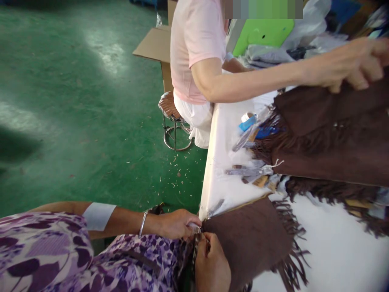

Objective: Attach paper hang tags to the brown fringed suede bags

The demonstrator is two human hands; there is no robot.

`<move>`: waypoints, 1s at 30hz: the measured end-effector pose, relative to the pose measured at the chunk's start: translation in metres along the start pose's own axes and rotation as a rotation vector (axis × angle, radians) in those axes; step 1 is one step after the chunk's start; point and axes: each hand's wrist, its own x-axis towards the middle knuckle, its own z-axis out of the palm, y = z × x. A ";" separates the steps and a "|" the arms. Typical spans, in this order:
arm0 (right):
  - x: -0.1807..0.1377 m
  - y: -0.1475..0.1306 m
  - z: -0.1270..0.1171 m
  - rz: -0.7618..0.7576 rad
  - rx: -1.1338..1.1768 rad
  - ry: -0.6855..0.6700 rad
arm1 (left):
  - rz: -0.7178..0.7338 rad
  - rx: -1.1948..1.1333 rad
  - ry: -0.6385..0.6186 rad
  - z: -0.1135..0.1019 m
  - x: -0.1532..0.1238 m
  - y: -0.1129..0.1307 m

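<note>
we see the green floor point(75, 101) filling the left half, blurred in patches, and the white table point(340, 247) running off the right and bottom edges. across it lies a large brown fringed garment point(334, 138), cut off at the right, with a co-worker's hand point(352, 63) gripping its upper edge; that person in a pink top point(194, 44) sits on a metal stool point(173, 121), head out of frame. nearer us a smaller brown fringed piece point(252, 239) hangs over the table corner, suede-like, its tassels trailing right. our left hand point(178, 223) pinches its edge, and our right hand point(211, 265) is closed on the fringe just below; what thin thing the fingers hold there is too small to tell. between the two garments, tags and a blue tool point(252, 123) lie in a blurred clutter.
</note>
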 end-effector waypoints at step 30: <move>-0.014 -0.009 0.025 -0.077 -0.040 0.361 | -0.312 -0.733 0.064 0.010 0.018 -0.004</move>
